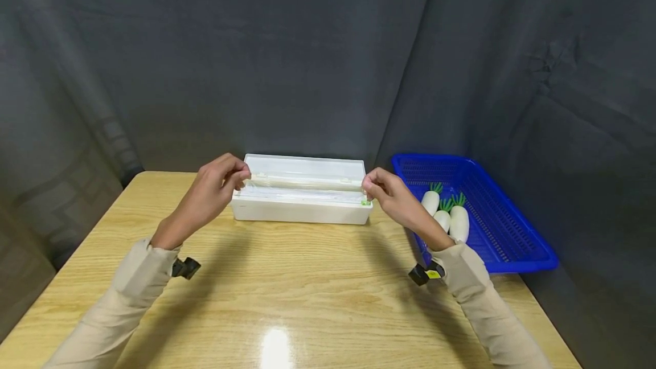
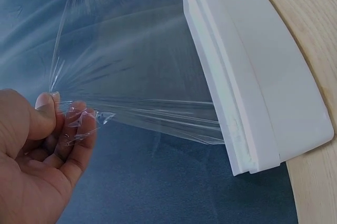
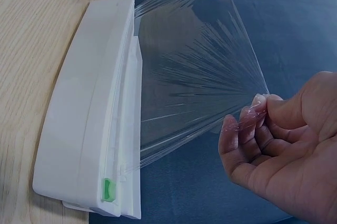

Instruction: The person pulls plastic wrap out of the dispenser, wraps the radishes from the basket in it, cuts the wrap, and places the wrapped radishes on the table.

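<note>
Clear film [image 2: 142, 71] (creased): left hand [image 2: 39, 166] and right hand [image 3: 289, 150] pinch it in 2 places.

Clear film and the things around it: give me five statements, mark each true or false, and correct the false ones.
1. The left hand and right hand pinch the clear film. True.
2. A green piece sits at the right end of the white box. True.
3. The lid is closed. False: the lid stands open.
4. Three white radishes lie in the blue basket. True.
5. The blue basket is left of the white box. False: it is to the right.
</note>
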`<state>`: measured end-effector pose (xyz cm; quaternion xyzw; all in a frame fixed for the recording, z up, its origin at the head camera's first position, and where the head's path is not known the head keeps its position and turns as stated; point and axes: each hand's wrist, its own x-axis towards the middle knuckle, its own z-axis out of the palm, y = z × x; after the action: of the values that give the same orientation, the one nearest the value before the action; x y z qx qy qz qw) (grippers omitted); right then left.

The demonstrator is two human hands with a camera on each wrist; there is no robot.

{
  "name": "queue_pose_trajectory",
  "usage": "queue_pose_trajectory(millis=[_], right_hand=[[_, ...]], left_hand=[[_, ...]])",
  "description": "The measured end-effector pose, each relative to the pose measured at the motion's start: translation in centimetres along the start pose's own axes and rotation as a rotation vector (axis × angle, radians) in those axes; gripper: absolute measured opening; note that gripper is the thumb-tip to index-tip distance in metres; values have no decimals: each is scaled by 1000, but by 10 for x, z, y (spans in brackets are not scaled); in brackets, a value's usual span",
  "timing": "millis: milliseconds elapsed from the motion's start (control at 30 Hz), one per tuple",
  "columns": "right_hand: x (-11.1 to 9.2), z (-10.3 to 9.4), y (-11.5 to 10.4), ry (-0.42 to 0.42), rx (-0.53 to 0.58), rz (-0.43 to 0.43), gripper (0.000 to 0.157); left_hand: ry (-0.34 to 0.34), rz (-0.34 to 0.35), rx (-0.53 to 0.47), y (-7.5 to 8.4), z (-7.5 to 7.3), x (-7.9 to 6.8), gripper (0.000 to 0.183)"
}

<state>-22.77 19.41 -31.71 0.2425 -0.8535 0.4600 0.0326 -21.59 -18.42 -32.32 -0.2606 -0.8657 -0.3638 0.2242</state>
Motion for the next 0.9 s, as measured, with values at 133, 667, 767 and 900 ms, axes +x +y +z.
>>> queue_pose_trajectory(millis=[133,667,767,900], right_hand=[[-1,0,-1,-4,-3,-4,12],[-5,-7,-7,-11,13,2,11],[-6,-8,-7,-14,22,4,11],[-7,-10,-9,-9,29,3,11]], left_hand=[[0,2,3,1,-1,-1,5],[-1,11,0,9,-4,-1,3],[2,17,3,11,-5,-2,3],[13,37,10,13,-7,-2,4]])
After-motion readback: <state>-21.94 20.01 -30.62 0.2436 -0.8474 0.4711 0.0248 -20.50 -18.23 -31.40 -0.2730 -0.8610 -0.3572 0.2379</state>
